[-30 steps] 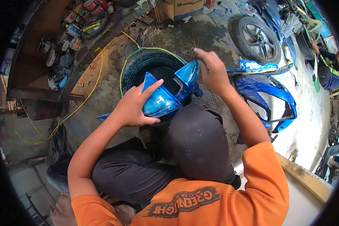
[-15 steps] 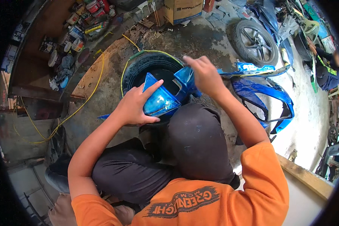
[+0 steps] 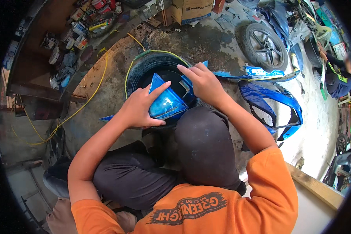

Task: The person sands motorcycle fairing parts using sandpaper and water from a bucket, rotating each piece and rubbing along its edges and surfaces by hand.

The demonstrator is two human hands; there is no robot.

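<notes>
Concrete workshop floor, a black tyre (image 3: 144,68) lying flat ahead of me.
I see my left hand (image 3: 140,109) gripping the blue fairing panel (image 3: 165,103) over the tyre, forefinger stretched out; my right hand (image 3: 202,84) rests on its far edge, fingers loosely curled.

A brown cardboard box (image 3: 192,10) with dark printing on its side is sitting at the top edge of the workshop floor, beside the concrete patch. Small cans and tins (image 3: 90,15) in red, yellow, blue and white are crowding the wooden shelf (image 3: 35,66) at upper left, their labels too small to make out. Green and blue signs (image 3: 330,33) are showing at far upper right.
</notes>
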